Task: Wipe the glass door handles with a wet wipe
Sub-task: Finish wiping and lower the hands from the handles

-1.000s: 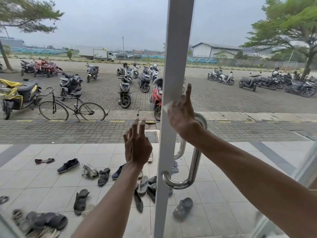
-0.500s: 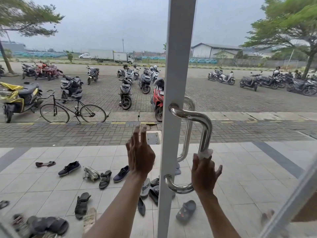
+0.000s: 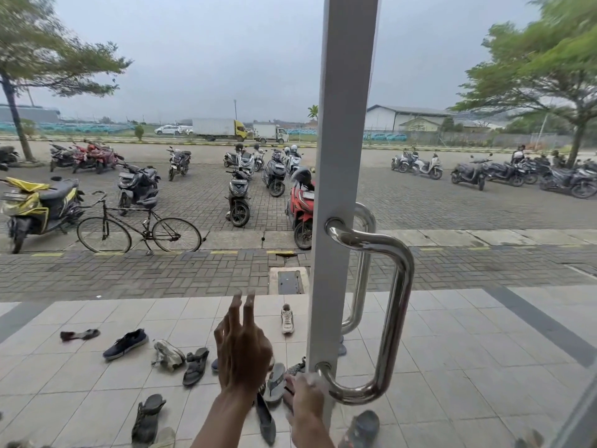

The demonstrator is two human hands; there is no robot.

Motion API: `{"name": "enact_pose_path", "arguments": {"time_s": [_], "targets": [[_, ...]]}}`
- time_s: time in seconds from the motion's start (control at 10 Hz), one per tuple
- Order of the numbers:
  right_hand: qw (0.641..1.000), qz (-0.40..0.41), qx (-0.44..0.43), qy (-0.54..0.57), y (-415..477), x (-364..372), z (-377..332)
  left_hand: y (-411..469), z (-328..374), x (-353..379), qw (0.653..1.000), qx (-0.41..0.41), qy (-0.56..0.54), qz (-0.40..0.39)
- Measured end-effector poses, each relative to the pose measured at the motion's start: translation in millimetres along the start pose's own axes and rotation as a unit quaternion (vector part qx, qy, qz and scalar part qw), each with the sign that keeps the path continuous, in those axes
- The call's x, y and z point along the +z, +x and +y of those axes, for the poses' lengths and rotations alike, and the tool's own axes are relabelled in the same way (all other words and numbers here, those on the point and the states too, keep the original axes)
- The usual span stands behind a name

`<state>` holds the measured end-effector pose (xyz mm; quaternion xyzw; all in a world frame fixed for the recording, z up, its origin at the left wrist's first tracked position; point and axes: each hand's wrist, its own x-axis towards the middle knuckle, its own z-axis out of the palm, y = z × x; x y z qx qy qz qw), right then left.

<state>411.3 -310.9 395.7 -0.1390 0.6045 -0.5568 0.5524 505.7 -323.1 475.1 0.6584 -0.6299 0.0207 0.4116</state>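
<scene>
Fingers of right hand (image 3: pixel 305 401) clamp wipe (image 3: pixel 310 379) on handle's (image 3: pixel 392 318) lower end — left hand's (image 3: pixel 243 350) spread, empty.

Flat overcast daylight, blurred warped edges

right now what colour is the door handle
The handle is shiny silver metal, shown in the head view.

Wipe (image 3: pixel 311 379) mostly hidden under right hand (image 3: pixel 305 400) at lower end of handle (image 3: pixel 395 318). Door frame (image 3: pixel 342 189) hides half the red scooter (image 3: pixel 300 205). Both forearms cut off at bottom edge.
</scene>
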Motion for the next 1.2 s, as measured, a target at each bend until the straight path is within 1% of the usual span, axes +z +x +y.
{"name": "enact_pose_path", "arguments": {"time_s": [0.1, 0.2, 0.3, 0.4, 0.5, 0.6, 0.7, 0.8, 0.9, 1.0, 1.1, 1.2], "targets": [[0.990, -0.061, -0.044, -0.117, -2, 18, 5, -1, -3, 0, 1.000, 0.011, 0.014, -0.012], [0.957, -0.051, -0.077, -0.274, 0, 20, 26, -11, -23, 5, 0.999, 0.000, 0.024, -0.039], [0.932, -0.025, -0.088, -0.351, 12, 4, 67, -37, -65, 26, 0.990, -0.059, 0.056, -0.111], [0.894, -0.037, -0.058, -0.442, 32, -21, 113, -76, -109, 52, 0.958, -0.143, 0.082, -0.234], [0.841, -0.068, -0.043, -0.536, 63, -47, 184, -133, -160, 86, 0.918, -0.197, 0.106, -0.328], [0.794, -0.089, -0.054, -0.599, 97, -70, 261, -200, -213, 130, 0.902, -0.223, 0.103, -0.354], [0.754, -0.122, -0.072, -0.641, 133, -91, 339, -267, -262, 178, 0.888, -0.266, 0.076, -0.367], [0.738, -0.141, -0.066, -0.656, 183, -116, 425, -327, -312, 233, 0.877, -0.295, 0.040, -0.377], [0.743, -0.146, -0.026, -0.652, 210, -141, 472, -359, -333, 263, 0.864, -0.317, 0.004, -0.391], [0.742, -0.144, -0.008, -0.655, 240, -164, 528, -400, -360, 306, 0.850, -0.335, -0.021, -0.406], [0.722, -0.165, 0.020, -0.672, 266, -180, 565, -428, -386, 336, 0.843, -0.332, -0.023, -0.423], [0.716, -0.182, 0.037, -0.673, 286, -186, 587, -436, -398, 353, 0.850, -0.328, -0.015, -0.412]]}}
